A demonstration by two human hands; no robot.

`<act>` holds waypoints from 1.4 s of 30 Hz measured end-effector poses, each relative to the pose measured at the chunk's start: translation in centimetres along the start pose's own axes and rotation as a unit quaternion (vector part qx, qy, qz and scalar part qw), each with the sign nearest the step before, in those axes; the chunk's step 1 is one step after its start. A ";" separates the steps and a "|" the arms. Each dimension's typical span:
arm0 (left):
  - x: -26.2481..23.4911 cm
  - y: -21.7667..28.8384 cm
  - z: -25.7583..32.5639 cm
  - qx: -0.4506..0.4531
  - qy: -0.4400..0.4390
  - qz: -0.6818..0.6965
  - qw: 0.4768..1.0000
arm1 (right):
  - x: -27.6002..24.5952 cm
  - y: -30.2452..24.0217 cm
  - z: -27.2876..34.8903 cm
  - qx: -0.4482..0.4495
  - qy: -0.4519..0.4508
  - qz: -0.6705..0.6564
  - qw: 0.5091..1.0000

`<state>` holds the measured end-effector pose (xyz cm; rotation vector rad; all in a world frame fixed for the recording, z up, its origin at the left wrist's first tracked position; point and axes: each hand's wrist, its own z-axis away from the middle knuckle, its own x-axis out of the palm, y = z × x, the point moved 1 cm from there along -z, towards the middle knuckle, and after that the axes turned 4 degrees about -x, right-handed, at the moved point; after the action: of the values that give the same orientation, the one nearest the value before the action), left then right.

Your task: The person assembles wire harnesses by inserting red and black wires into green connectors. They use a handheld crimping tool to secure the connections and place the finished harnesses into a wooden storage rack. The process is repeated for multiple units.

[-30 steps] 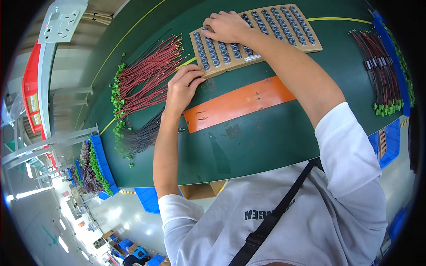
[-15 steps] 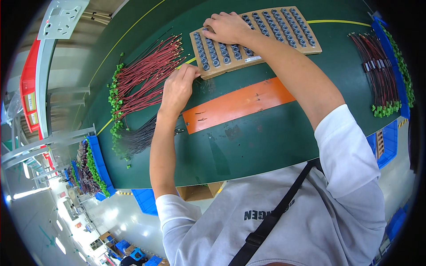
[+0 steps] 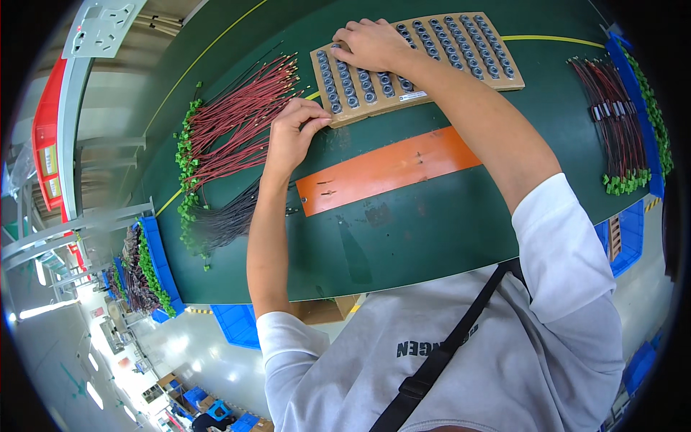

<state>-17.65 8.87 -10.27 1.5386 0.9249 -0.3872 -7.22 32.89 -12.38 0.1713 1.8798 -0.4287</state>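
Observation:
A brown cardboard tray lies at the table's far side, with rows of small dark round ring-like parts set in it. My right hand reaches across its far left part, the curled fingers over the far edge and the thumb on top near the rings. At the near left corner, my left hand has its thumb and fingers closed together on the tray's edge. My right hand hides some of the rings. Nearer me lies a flat orange strip.
Left of the tray are red wires with green connectors, and black wires below them. More wires lie at the right beside a blue bin. The green table has a curved near edge.
My left hand has turned slightly and moved a little right at the tray's corner, its fingers more bunched. My right hand stays almost where it was.

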 end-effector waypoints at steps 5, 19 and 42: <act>0.7 0.9 -1.0 0.083 0.040 -0.067 0.993 | 0.0 -0.2 0.1 -0.002 0.001 0.035 0.999; 1.4 2.7 -5.0 -0.018 0.071 -0.161 0.984 | 0.2 -0.3 0.3 -0.025 0.069 0.011 0.997; 7.4 7.7 3.8 -0.055 0.163 -0.272 0.947 | -2.1 -3.4 2.8 -0.167 -0.086 -0.138 0.972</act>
<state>-6.41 8.18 -11.08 1.2468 1.6143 -0.4676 -5.09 28.90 -10.54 -0.3477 1.7781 -0.2961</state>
